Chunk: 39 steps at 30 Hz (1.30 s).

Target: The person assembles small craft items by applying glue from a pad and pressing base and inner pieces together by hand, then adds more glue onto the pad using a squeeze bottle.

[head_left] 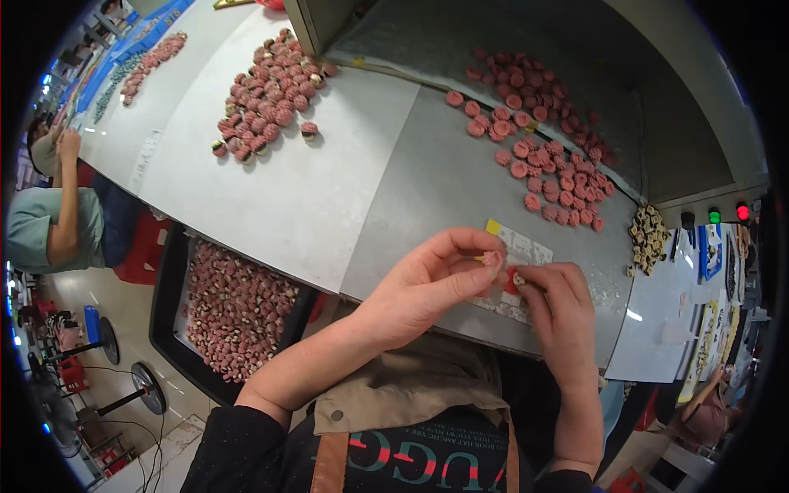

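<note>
The pink cup (pixel 492 259) is in front of the person's body, above the near edge of the grey table top (pixel 419 189). The left hand (pixel 440 275) holds it between thumb and forefinger, the other fingers curled and a little apart; this light pinch seems chosen because the cup is small and probably soft. The right hand (pixel 563 308) is just beside it, half closed, with thumb and forefinger brought together on a small cream-and-dark piece (pixel 519 281). Its grip is perhaps so narrow in order that the fingertips do not hide the piece. A red spot shows next to these fingers; I cannot tell what it is.

Under the hands lies a printed sheet (pixel 536 249) with a yellow corner. Beyond it many loose pink cups (pixel 566 198) are spread, some of them inside the metal hood (pixel 394 41), within easy reach, I think. The cream-and-dark pieces (pixel 649 238) make a separate heap at the right, maybe to be near the right hand. To the left, on the lighter table part, is a pile of pink pieces with cream and dark parts (pixel 267 127), well apart from the plain cups, which probably avoids mixing. Lower left, a black tray (pixel 167 304) contains many similar pieces, its raised walls keeping them together.
</note>
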{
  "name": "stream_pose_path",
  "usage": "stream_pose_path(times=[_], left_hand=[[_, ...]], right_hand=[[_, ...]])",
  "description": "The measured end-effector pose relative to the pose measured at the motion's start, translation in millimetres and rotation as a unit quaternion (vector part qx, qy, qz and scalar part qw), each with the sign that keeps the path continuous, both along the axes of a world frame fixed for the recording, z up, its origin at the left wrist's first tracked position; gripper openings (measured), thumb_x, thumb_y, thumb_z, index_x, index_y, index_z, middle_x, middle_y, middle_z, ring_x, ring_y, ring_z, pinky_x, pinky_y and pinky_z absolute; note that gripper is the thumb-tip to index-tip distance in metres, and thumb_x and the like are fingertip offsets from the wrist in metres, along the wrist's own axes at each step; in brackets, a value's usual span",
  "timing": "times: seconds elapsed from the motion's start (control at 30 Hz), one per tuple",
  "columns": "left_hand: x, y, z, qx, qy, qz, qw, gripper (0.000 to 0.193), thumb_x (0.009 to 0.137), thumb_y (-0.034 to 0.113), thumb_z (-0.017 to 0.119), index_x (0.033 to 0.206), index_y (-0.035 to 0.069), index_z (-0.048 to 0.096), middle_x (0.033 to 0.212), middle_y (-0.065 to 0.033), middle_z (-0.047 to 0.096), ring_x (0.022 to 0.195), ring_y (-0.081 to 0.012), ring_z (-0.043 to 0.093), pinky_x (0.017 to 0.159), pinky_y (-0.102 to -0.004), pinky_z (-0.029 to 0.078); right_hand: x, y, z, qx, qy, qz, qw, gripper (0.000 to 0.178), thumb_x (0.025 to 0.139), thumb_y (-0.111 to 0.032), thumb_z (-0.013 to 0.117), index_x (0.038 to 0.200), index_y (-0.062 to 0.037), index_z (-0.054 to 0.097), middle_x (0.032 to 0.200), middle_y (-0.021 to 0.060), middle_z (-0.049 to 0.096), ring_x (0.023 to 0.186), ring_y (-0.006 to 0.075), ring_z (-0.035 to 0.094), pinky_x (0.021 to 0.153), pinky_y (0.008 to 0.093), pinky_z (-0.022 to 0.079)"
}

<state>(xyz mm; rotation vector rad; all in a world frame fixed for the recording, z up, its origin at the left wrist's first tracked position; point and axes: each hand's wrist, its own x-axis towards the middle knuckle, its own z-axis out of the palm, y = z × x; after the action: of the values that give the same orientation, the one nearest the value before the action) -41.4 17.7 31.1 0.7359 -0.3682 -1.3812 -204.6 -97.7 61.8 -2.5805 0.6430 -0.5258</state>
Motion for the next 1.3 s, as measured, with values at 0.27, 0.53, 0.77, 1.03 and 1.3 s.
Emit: stream_pose_path(times=[0.27,0.53,0.77,1.03,1.3], left_hand=[[3,-1,2,-0.016,0.038,-0.034,0.999,0.024,0.095,0.013,0.054,0.119,0.006,0.053,0.108,-0.0041,0.057,0.103,-0.0139,0.057,0.083,-0.0246,0.046],[-1,-5,8,0.024,0.023,-0.014,0.999,0.03,0.095,0.013,0.054,0.123,0.003,0.051,0.112,-0.0059,0.059,0.105,-0.0149,0.057,0.088,-0.0264,0.048],[-16,-6,7,0.01,-0.089,0.033,0.995,0.022,0.095,0.007,0.053,0.116,0.002,0.053,0.111,-0.009,0.059,0.105,-0.0149,0.057,0.091,-0.0284,0.048],[-18,-2,3,-0.032,-0.192,0.017,0.981,0.025,0.094,0.004,0.053,0.118,0.0,0.049,0.11,-0.0108,0.06,0.103,-0.0151,0.058,0.092,-0.0289,0.047],[-30,0,7,-0.04,-0.26,0.016,0.965,0.044,0.09,0.001,0.058,0.129,0.002,0.038,0.114,-0.0121,0.059,0.105,-0.0147,0.058,0.092,-0.0288,0.048]], right_hand=[[-6,6,-1,0.201,-0.069,-0.069,0.975,0.017,0.082,0.003,0.06,0.099,0.0003,0.061,0.092,0.0082,0.056,0.079,0.0154,0.057,0.071,0.0251,0.047],[-4,12,1,0.474,-0.228,-0.071,0.847,0.018,0.089,-0.002,0.058,0.107,0.0006,0.056,0.096,0.0038,0.055,0.087,0.0099,0.054,0.079,0.0236,0.044],[11,15,6,0.236,-0.183,-0.013,0.954,0.016,0.088,-0.003,0.061,0.103,-0.0018,0.058,0.095,0.0084,0.056,0.084,0.0141,0.056,0.071,0.0258,0.048],[7,26,-10,0.138,-0.239,-0.041,0.96,0.026,0.081,-0.004,0.069,0.105,-0.0042,0.059,0.098,0.0084,0.056,0.09,0.0205,0.055,0.072,0.0282,0.048],[-8,19,-17,0.06,-0.193,-0.014,0.979,0.036,0.071,0.003,0.071,0.104,-0.0085,0.062,0.102,0.0056,0.055,0.094,0.0241,0.052,0.077,0.0327,0.047]])
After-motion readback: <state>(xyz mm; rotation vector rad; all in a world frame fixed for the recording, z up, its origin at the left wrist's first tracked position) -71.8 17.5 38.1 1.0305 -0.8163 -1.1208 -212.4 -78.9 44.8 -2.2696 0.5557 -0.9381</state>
